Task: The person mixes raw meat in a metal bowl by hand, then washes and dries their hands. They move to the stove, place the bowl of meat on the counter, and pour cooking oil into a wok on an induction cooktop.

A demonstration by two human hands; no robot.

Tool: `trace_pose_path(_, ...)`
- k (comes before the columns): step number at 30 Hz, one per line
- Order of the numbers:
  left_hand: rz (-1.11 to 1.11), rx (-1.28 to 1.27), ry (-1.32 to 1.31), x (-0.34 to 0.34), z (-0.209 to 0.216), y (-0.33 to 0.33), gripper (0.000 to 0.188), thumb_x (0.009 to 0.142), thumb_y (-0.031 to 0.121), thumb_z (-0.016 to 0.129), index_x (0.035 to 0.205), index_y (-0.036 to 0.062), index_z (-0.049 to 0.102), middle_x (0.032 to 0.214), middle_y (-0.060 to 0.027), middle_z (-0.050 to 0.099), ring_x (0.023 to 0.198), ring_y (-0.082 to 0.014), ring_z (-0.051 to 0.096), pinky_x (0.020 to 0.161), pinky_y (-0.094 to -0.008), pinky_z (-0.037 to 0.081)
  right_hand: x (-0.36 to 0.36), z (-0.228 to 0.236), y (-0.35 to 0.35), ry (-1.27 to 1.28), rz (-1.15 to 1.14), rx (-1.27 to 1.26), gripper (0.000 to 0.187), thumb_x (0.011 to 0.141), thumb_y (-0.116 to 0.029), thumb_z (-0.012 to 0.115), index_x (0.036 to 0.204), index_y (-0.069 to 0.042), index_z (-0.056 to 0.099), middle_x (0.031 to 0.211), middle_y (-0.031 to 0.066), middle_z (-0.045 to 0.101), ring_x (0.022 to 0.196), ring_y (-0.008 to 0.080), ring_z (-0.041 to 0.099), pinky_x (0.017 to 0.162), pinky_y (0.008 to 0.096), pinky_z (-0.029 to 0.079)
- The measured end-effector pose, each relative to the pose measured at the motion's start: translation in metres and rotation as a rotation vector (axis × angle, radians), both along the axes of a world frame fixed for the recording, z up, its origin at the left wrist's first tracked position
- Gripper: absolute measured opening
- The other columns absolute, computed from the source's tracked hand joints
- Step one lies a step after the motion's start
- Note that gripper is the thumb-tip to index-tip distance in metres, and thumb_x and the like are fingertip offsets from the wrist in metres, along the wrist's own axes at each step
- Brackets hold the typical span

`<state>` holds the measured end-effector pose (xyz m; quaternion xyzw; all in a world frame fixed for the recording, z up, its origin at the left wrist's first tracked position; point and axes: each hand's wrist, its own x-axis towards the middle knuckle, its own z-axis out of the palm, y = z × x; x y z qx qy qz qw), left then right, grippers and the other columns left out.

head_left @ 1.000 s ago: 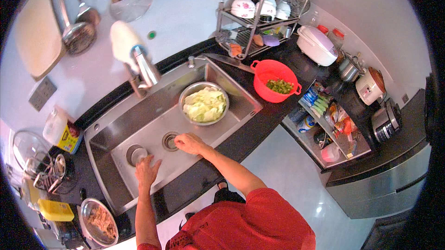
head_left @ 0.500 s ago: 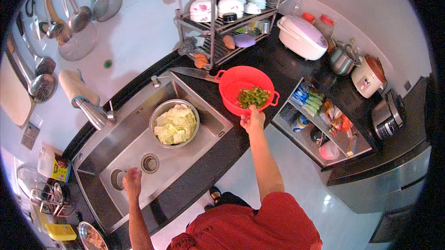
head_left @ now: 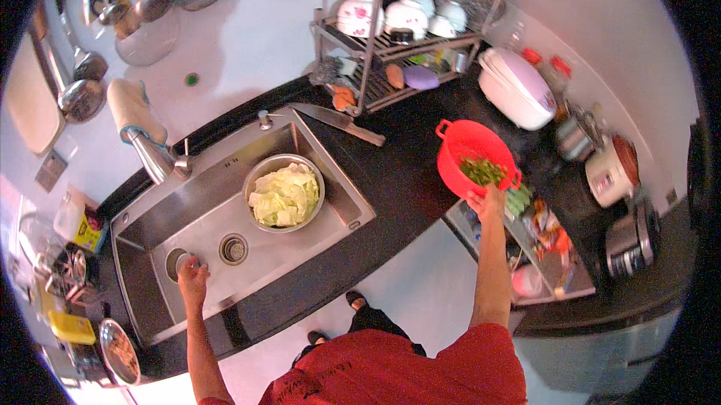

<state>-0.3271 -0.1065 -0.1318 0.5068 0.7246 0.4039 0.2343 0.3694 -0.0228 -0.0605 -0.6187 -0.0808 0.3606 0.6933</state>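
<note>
Red bowl (head_left: pixel 472 145) with chopped greens (head_left: pixel 483 170) inside sits toward the person's right, over the corner of the dark surface (head_left: pixel 409 179); whether it rests there or is lifted cannot be told. The right hand (head_left: pixel 487 200) grips its near rim by the handle, fingers closed on it. Just below is an open cabinet (head_left: pixel 556 297) of packets. Behind the bowl stands a white cooker (head_left: pixel 514 89). A knife (head_left: pixel 349 127) lies between the bowl and the sink (head_left: pixel 203 232), below a metal rack (head_left: pixel 371 44). In the sink, a steel bowl (head_left: pixel 321 206) holds pale leaves (head_left: pixel 285 194), near the drain (head_left: pixel 233 249). Farther left, the left hand (head_left: pixel 194 273) is right beside a small cup (head_left: pixel 175 263), its fingers loosely bent; whether they touch or hold it cannot be told. Behind it, a tap (head_left: pixel 154 161) rises at the sink's far edge.
</note>
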Motion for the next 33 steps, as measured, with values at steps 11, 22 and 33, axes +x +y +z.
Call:
trace_pose_path(11,-0.067,0.020,0.414,0.128,0.021,0.064,0.062,0.072,0.023,0.075,0.126,0.0063,0.048,0.121,-0.0246,0.048,0.116,-0.0374,0.044,0.093,-0.0444,0.041,0.027,-0.034,0.083,0.155,0.217,0.032,0.046,0.084,-0.035,0.057,0.120,-0.012,0.039,0.084,0.0124,0.060,0.062,0.0269,0.062,0.050,0.0392,0.053)
trace_pose_path(22,0.520,0.704,0.935,0.141,0.109,0.074,0.014,0.088,0.013,0.050,0.097,0.0026,0.055,0.078,-0.0140,0.059,0.072,-0.0300,0.056,0.065,-0.0428,0.042,-0.179,0.124,0.099,0.259,1.261,0.772,0.007,0.093,-0.012,0.048,0.090,-0.007,0.046,0.060,0.0000,0.037,0.044,0.0079,0.033,0.037,0.0212,0.029)
trace_pose_path(33,0.422,0.162,0.146,0.161,0.052,0.023,0.034,0.076,0.015,0.064,0.109,0.0079,0.060,0.119,-0.0163,0.053,0.103,-0.0385,0.055,0.084,-0.0438,0.046,-0.416,-0.035,0.057,-0.242,1.973,0.190,0.041,0.092,-0.042,0.045,0.108,-0.007,0.060,0.106,0.0109,0.060,0.110,0.0275,0.052,0.093,0.0435,0.042)
